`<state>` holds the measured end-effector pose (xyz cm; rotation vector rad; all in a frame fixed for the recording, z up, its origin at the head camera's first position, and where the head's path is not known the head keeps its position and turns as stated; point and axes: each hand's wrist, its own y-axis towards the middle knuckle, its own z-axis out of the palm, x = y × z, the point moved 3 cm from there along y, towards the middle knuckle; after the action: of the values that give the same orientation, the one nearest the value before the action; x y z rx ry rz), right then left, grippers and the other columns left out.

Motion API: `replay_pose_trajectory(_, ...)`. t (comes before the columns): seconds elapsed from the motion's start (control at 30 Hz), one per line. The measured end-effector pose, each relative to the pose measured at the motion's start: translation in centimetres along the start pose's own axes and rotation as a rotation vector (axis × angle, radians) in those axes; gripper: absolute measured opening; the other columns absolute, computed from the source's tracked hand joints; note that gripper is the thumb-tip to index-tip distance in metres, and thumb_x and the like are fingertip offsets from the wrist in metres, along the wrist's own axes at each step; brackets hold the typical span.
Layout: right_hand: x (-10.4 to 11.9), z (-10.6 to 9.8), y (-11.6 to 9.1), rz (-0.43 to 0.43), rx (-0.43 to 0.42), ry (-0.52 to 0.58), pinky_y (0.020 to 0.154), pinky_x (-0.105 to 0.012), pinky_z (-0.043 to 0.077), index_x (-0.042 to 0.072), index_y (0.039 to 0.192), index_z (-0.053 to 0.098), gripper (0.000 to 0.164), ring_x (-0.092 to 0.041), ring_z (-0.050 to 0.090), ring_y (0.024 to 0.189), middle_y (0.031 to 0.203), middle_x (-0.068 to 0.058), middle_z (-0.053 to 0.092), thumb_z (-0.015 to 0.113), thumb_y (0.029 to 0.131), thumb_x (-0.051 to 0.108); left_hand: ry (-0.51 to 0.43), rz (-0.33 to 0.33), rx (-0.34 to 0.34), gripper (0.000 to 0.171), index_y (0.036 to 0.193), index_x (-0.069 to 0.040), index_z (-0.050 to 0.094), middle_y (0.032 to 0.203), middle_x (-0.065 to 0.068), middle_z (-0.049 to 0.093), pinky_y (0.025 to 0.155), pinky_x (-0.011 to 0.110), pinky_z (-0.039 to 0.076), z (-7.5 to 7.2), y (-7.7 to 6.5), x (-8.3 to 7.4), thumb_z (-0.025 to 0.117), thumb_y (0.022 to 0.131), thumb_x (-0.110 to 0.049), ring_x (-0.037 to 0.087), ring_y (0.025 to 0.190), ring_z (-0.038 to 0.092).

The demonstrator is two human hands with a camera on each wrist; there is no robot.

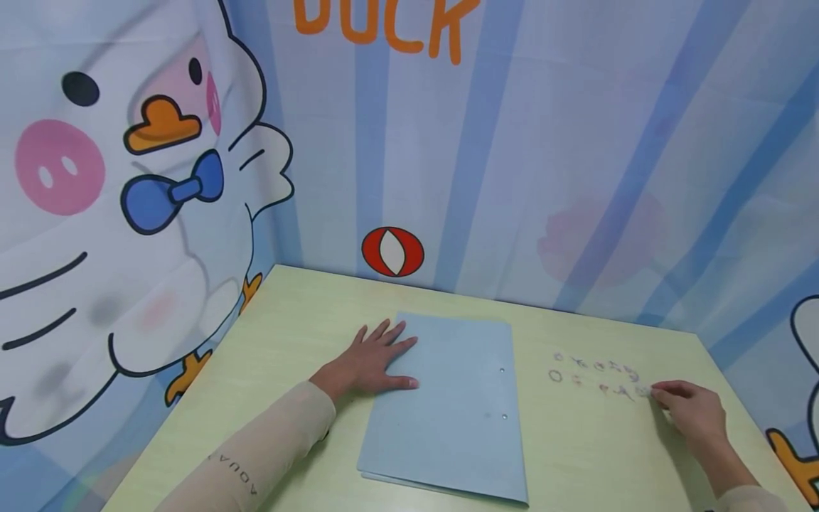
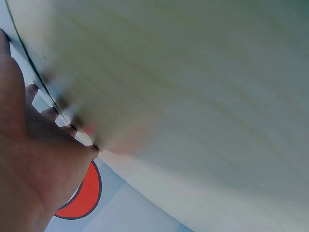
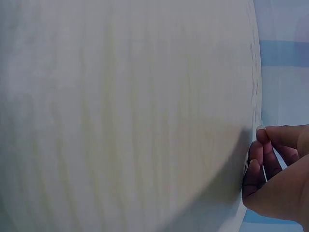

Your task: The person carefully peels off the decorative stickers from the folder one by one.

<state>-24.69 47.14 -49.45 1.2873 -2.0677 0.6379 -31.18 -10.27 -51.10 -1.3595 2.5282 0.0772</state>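
A pale blue folder [image 1: 448, 412] with two small metal studs near its right edge lies closed on the table. My left hand [image 1: 377, 361] rests on its upper left side, fingers spread and straight. To the right, two rows of small marks [image 1: 595, 375], like little clear stickers, lie on the tabletop; their exact kind is too small to tell. My right hand [image 1: 694, 412] is at the right end of these rows, thumb and forefinger pinching a small clear piece [image 3: 261, 127]. In the left wrist view, the left hand [image 2: 38, 140] appears along the table edge.
The pale yellow table [image 1: 307, 313] reaches back to a fabric backdrop [image 1: 422, 156] with blue stripes. A cartoon duck [image 1: 160, 270] is printed on the left side, and a red and white ball [image 1: 409, 252] on the backdrop just above the table's far edge.
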Motion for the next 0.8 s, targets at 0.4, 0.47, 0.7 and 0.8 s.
replay_pose_trajectory(0.4,-0.35,-0.01,-0.05,0.025,-0.004,0.002,0.063,-0.023,0.052,-0.006,0.124,0.073,0.038,0.003,0.06,0.072,0.09,0.006,0.074,0.064,0.106,0.026,0.007,0.001,-0.008,0.093,0.169,-0.03,0.032,0.178,0.005,0.014,0.125,0.069,0.007,-0.04,0.1,-0.1,0.052,0.093,-0.081,0.037,0.163,0.005)
replay_pose_trajectory(0.47,-0.39,-0.02,-0.02,0.036,-0.012,-0.011,0.063,-0.024,0.052,-0.007,0.126,0.072,0.039,0.002,0.06,0.073,0.09,0.004,0.075,0.063,0.106,0.025,0.007,-0.001,-0.008,0.093,0.169,-0.031,0.032,0.178,0.005,0.015,0.125,0.069,0.008,-0.04,0.18,-0.08,0.052,0.093,-0.081,0.037,0.163,0.006)
replay_pose_trajectory(0.7,-0.48,0.05,0.28,0.076,-0.011,-0.01,0.065,-0.026,0.051,-0.009,0.13,0.069,0.045,-0.001,0.058,0.073,0.088,-0.001,0.077,0.06,0.107,0.028,0.011,-0.005,-0.002,0.094,0.169,-0.032,0.032,0.178,0.004,0.014,0.125,0.069,0.007,0.04,0.29,0.11,0.051,0.092,-0.083,0.037,0.163,0.005)
replay_pose_trajectory(0.8,-0.39,0.08,0.24,0.071,-0.013,-0.011,0.063,-0.022,0.049,-0.01,0.133,0.066,0.049,0.001,0.057,0.074,0.087,0.002,0.076,0.059,0.106,0.031,0.011,-0.005,-0.001,0.094,0.169,-0.032,0.032,0.178,0.005,0.014,0.125,0.069,0.007,0.09,0.22,0.17,0.05,0.092,-0.083,0.037,0.163,0.005)
